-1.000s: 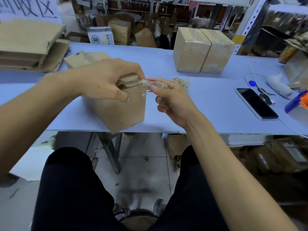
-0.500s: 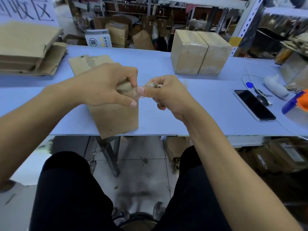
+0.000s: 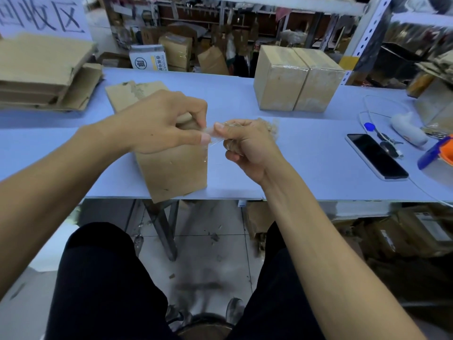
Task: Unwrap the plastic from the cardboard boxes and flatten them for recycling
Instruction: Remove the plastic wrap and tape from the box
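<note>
My left hand [image 3: 159, 123] pinned the flattened cardboard box [image 3: 171, 165] at the near edge of the blue table [image 3: 282, 155], thumb and fingers curled over its top edge; my right hand [image 3: 245, 146] pinched the strip of clear plastic [image 3: 210, 133] between thumb and forefinger, the rest wadded in my palm; best, I judged, to pull low and steadily along the cardboard, keeping the left hand firm so the film came away whole.

A pale blue table [image 3: 282, 153], well loaded.
A flattened cardboard box [image 3: 171, 173] is seen overhanging its near edge, two wrapped boxes [image 3: 297, 83] are set touching at the back, flattened cardboard [image 3: 44, 72] is stacked far left, and a phone [image 3: 377, 155] is laid at right.
</note>
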